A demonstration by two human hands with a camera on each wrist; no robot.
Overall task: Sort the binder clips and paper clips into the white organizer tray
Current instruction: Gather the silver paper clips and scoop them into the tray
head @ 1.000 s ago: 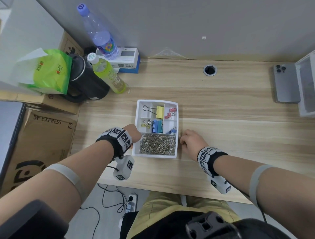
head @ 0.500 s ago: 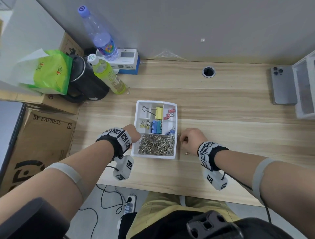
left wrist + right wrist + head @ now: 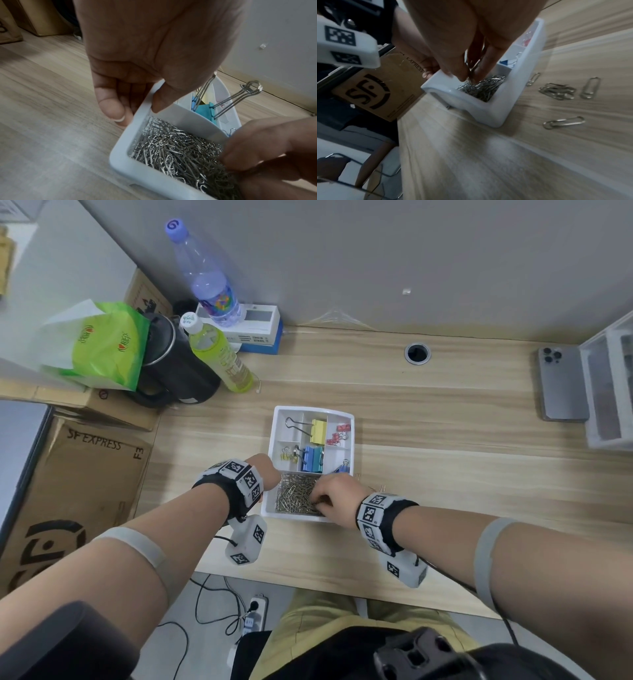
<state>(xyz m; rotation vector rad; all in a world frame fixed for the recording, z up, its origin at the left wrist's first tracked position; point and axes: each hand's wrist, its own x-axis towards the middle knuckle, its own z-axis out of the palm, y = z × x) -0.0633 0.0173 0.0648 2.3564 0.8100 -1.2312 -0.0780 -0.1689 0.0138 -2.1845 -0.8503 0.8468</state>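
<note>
The white organizer tray (image 3: 346, 419) lies mid-desk. Its near compartment holds a heap of silver paper clips (image 3: 294, 496) (image 3: 171, 146). The far compartments hold a yellow binder clip (image 3: 318, 430), small red binder clips (image 3: 340, 434), blue and teal binder clips (image 3: 313, 457) and small yellow ones (image 3: 286, 455). My left hand (image 3: 270, 474) (image 3: 137, 112) grips the tray's left rim (image 3: 120, 148), thumb inside, fingers outside. My right hand (image 3: 320, 501) (image 3: 469, 77) hovers over the heap and pinches a few paper clips. Several loose paper clips (image 3: 556, 90) (image 3: 380, 489) lie on the desk right of the tray.
At the back left stand a clear bottle (image 3: 209, 278), a green bottle (image 3: 219, 354), a black kettle (image 3: 174, 364) and a green bag (image 3: 106, 344). A phone (image 3: 561, 385) and a clear box (image 3: 609, 385) sit at the far right. A cable hole (image 3: 417, 353) is in the desk.
My right hand has moved left from the desk beside the tray to over the paper-clip compartment, carrying clips. The left hand has stayed on the tray's rim.
</note>
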